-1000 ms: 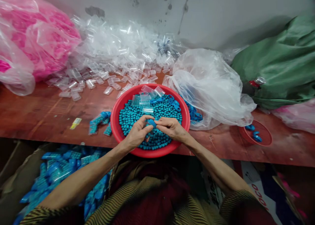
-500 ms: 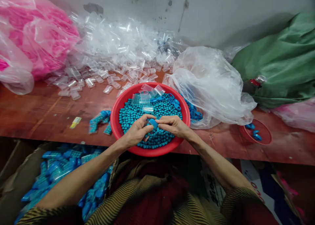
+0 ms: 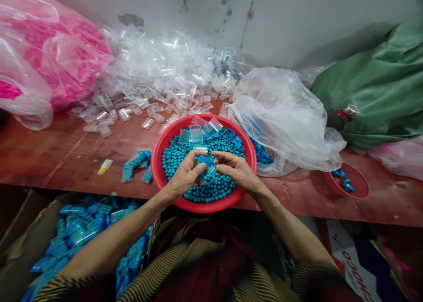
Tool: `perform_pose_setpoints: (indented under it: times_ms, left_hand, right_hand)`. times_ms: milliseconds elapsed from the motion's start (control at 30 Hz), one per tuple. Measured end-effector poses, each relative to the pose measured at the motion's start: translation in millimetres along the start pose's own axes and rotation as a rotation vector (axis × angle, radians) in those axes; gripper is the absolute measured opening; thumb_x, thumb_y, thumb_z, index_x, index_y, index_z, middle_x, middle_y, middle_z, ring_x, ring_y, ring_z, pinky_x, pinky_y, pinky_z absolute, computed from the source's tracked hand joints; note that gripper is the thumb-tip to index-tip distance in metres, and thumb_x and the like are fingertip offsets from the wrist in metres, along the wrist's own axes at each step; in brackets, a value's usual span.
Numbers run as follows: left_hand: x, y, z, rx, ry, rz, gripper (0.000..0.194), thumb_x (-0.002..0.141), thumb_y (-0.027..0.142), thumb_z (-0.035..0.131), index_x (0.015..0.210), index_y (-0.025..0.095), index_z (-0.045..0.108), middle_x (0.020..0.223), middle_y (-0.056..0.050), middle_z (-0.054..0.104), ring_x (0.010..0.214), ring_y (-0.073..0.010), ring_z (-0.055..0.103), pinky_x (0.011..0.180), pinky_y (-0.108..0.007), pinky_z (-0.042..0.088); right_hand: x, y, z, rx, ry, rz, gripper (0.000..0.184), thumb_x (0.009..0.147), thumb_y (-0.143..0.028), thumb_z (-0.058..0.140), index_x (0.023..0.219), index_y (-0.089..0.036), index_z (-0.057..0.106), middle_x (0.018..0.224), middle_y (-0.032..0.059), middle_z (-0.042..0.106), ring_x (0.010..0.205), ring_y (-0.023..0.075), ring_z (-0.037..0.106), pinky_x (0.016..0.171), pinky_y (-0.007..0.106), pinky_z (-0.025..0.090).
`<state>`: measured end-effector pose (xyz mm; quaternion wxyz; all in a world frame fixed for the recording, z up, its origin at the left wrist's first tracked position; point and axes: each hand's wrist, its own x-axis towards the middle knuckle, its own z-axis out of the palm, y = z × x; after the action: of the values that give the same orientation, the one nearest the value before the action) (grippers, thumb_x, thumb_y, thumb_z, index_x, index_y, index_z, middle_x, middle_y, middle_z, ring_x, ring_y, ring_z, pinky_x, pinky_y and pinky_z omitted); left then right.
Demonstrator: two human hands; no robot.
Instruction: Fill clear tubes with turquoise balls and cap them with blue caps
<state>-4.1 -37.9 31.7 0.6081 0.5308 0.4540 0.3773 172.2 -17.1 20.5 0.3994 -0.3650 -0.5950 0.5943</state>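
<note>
Over the red basin [image 3: 155,161] my left hand [image 3: 185,174] grips a small clear plastic container with a blue cap [image 3: 205,160] between thumb and fingers. The container's clear part points toward my right hand [image 3: 236,169]. My right thumb and index finger are apart beside it; whether the thumb touches the clear end I cannot tell. Below both hands, small round teal beads [image 3: 211,192] fill the basin. On the beads toward the back lie several empty clear sleeves [image 3: 194,134] and blue caps with loops [image 3: 235,139].
Left of the basin lie bead-filled containers [image 3: 132,165]. Many clear sleeves [image 3: 158,68] are heaped along the wall. A white plastic bag [image 3: 280,112] and a small red basket [image 3: 360,176] stand right. Below the table edge, a box holds finished-looking blue containers [image 3: 79,231].
My right fingers have come off the blue cap and spread apart. The container has turned slightly in my left hand, its clear part now facing right. The view has shifted slightly.
</note>
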Motion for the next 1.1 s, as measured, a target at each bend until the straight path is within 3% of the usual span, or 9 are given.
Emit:
perform_pose_setpoints:
  times_ms: [133,300,400,467,533,600,700,833,1100]
  left_hand:
    - [-1,0,-3.0,0.028,-0.015,-0.011,0.03,0.083,0.033,0.051,0.106,0.019,0.038,0.06,0.009,0.045,0.039,-0.0049,0.046,0.036,-0.017,0.033]
    - [-4,-7,3.4,0.093,-0.025,0.011,0.037,0.084,0.029,0.049,0.117,0.019,0.037,0.063,0.008,0.043,0.041,-0.0044,0.043,0.039,-0.017,0.034]
    - [-6,-9,7.6,0.051,0.013,0.031,0.047,0.084,0.03,0.049,0.127,0.021,0.034,0.064,0.008,0.043,0.042,-0.0042,0.039,0.041,-0.019,0.033]
    - [-8,-10,8.8,0.025,0.064,0.052,0.048,0.083,0.03,0.051,0.128,0.02,0.037,0.066,0.006,0.045,0.047,-0.0052,0.04,0.045,-0.019,0.034]
    - [-8,-10,8.6,-0.002,0.084,0.079,0.049,0.081,0.03,0.054,0.127,0.018,0.041,0.071,0.004,0.05,0.055,-0.0067,0.043,0.053,-0.02,0.037]
    - [-7,-9,7.7,-0.016,0.073,0.092,0.05,0.08,0.031,0.056,0.126,0.017,0.042,0.076,0.002,0.053,0.061,-0.0078,0.044,0.058,-0.021,0.038]
    - [-7,-9,7.5,0.006,0.074,0.094,0.046,0.078,0.029,0.057,0.12,0.016,0.046,0.074,0.003,0.05,0.061,-0.0081,0.041,0.059,-0.021,0.037]
    - [-8,-9,12.9,0.017,0.106,0.083,0.027,0.079,0.028,0.054,0.103,0.016,0.051,0.074,0.003,0.049,0.064,-0.0086,0.043,0.062,-0.021,0.039]
    - [0,-7,10.9,0.262,0.19,0.152,0.017,0.081,0.026,0.048,0.096,0.017,0.051,0.08,0.001,0.052,0.072,-0.0111,0.048,0.07,-0.024,0.043]
  right_hand:
    - [4,-3,-1,0.055,0.129,0.036,0.037,0.068,-0.028,0.068,0.103,-0.018,0.061,0.076,-0.002,0.06,0.063,0.0095,0.056,0.056,0.022,0.046]
    - [4,0,15,-0.219,0.336,-0.07,0.029,0.075,-0.036,0.064,0.097,-0.016,0.063,0.08,0.0017,0.064,0.069,0.0131,0.059,0.067,0.028,0.049]
    - [-2,5,26,-0.461,0.227,-0.178,0.041,0.083,-0.038,0.056,0.118,-0.017,0.057,0.107,0.0092,0.064,0.097,0.0205,0.061,0.088,0.035,0.048]
    - [-7,10,31,-0.606,0.09,-0.256,0.064,0.081,-0.042,0.059,0.136,-0.014,0.04,0.13,0.0152,0.051,0.12,0.0256,0.049,0.099,0.04,0.042]
    - [-11,13,35,-0.723,-0.004,-0.307,0.092,0.074,-0.046,0.066,0.145,-0.012,0.019,0.14,0.0198,0.037,0.131,0.0293,0.036,0.102,0.043,0.04]
    - [-13,12,38,-0.828,-0.045,-0.308,0.108,0.069,-0.047,0.07,0.146,-0.011,0.004,0.139,0.0223,0.035,0.128,0.0317,0.039,0.097,0.044,0.045]
    - [-14,7,40,-0.998,-0.037,-0.262,0.103,0.076,-0.046,0.063,0.146,-0.011,-0.003,0.125,0.0214,0.046,0.105,0.0306,0.056,0.075,0.042,0.054]
    - [-14,4,43,-1.196,-0.036,-0.268,0.094,0.079,-0.049,0.054,0.146,-0.008,0.002,0.109,0.0191,0.052,0.081,0.0277,0.06,0.053,0.036,0.053]
    - [-5,3,42,-1.108,-0.111,-0.213,0.09,0.08,-0.046,0.055,0.147,-0.013,0.004,0.121,0.0197,0.049,0.086,0.0265,0.061,0.062,0.037,0.053]
